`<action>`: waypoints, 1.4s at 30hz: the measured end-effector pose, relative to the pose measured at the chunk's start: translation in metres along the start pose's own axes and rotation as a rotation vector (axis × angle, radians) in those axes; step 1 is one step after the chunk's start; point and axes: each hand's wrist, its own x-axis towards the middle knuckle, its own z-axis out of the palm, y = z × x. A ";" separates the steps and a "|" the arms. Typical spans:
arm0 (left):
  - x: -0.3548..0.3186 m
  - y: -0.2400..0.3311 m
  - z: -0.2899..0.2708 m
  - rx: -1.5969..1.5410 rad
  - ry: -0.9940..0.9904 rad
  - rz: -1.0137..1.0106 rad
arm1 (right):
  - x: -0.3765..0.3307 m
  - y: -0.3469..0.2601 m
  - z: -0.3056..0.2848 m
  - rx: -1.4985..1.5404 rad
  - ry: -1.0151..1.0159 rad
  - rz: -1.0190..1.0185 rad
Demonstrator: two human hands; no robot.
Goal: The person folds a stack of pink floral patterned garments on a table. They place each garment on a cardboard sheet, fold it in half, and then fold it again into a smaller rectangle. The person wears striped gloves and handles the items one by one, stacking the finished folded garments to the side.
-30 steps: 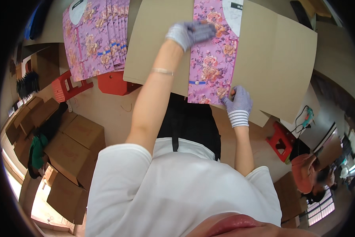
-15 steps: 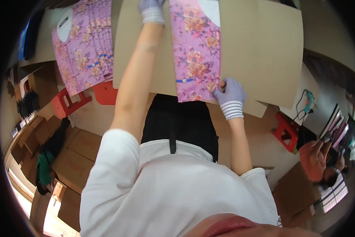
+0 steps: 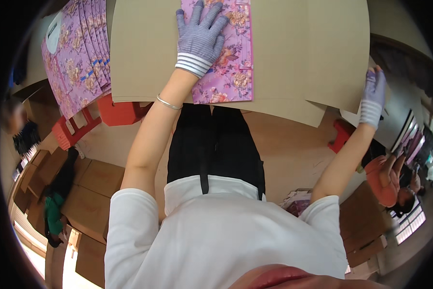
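Observation:
A folded pink-purple floral garment lies on a large tan cardboard sheet before me. Small pink loops or ties show along its right edge, and its far end runs out of view. My left hand, in a striped grey-lilac glove with bare fingertips, rests flat on it with fingers spread. Beyond the sheet's right edge is my right hand, gloved alike and seen side-on. Its fingers point away from me, stretched out, with nothing visible in them.
On the left several matching floral garments lie fanned in an overlapping stack. Red plastic stools stand below the table edge. Cardboard boxes fill the lower left. A person in green and another in orange are nearby.
My left hand has come nearer and now lies on the garment. My right hand has left the garment's near corner and swung to the right. The garment's visible side now shows pink loops.

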 end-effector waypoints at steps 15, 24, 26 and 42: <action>0.000 0.000 0.002 0.086 -0.054 0.015 | -0.048 -0.112 0.159 -0.022 -0.010 -0.601; 0.000 0.002 -0.003 0.035 -0.077 -0.014 | -0.057 -0.118 0.177 -0.315 -0.009 -0.575; 0.005 0.002 -0.005 0.043 -0.117 -0.011 | -0.056 -0.120 0.179 -0.324 0.000 -0.574; 0.047 -0.009 -0.004 -0.023 -0.186 0.007 | 0.005 -0.155 0.214 -0.371 0.100 -0.605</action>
